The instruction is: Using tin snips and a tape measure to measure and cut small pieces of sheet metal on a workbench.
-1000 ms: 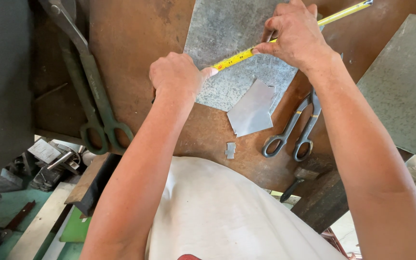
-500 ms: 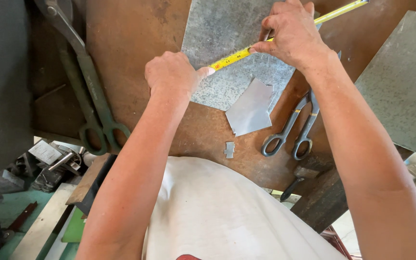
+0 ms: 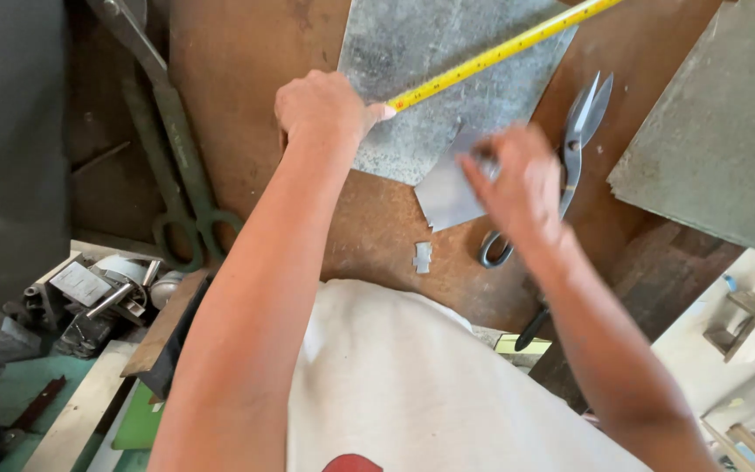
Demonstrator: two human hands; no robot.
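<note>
My left hand (image 3: pixel 323 107) is closed in a fist, pinning the end of the yellow tape measure (image 3: pixel 500 52) onto the grey sheet-metal piece (image 3: pixel 430 70) on the rusty workbench (image 3: pixel 246 96), the tape running diagonally up to the right across it. My right hand (image 3: pixel 517 188), blurred, hovers over the small metal offcut (image 3: pixel 443 192) beside the tin snips (image 3: pixel 574 149); whether its fingers hold anything I cannot tell. I judge this the measuring step, and marking needs the tape kept flat and taut

A rusty brown metal counter (image 3: pixel 246 105) carries a large grey galvanised steel sheet (image 3: pixel 430 79) at twelve o'clock, with a yellow measuring tape (image 3: pixel 500 54) stretched across it. Toward five o'clock of the sheet lie a smaller grey sheet offcut (image 3: pixel 444 197) and a tiny metal scrap (image 3: pixel 422 256). Silver tin snips (image 3: pixel 577 140) rest at three o'clock, long green-handled shears (image 3: pixel 168 149) at nine o'clock.
</note>
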